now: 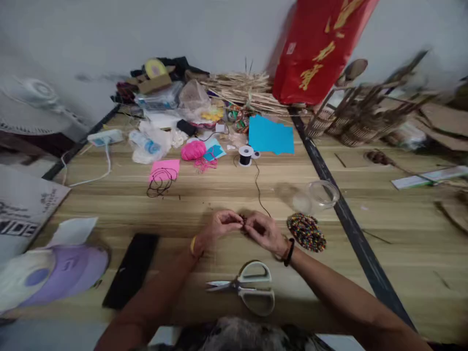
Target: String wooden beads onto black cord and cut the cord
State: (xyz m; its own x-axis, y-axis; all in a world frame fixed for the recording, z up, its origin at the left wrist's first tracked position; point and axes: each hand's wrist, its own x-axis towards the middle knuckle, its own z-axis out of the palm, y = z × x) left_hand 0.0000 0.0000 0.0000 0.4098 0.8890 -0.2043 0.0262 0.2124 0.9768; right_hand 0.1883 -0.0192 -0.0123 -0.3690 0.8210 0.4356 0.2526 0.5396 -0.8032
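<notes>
My left hand [224, 223] and my right hand [265, 231] meet above the middle of the table. Between their pinched fingertips is a small dark brown piece [243, 220], knotted or beaded; its kind is too small to make out. A thin black cord [258, 185] runs from the white-flanged spool [245, 156] down to just behind my right hand. Beside that hand lies a heap of multicoloured beads [306, 232]. Nearer to me, scissors [242, 286] with white handles rest slightly open, blades pointing left.
A clear round container [323, 194] stands behind the beads. To the left lie a black phone-like slab [131, 270], a purple and white device [69, 273] and a pink paper [164, 169] under loose dark cord. Pink yarn [193, 150] and blue sheets [270, 135] lie farther back.
</notes>
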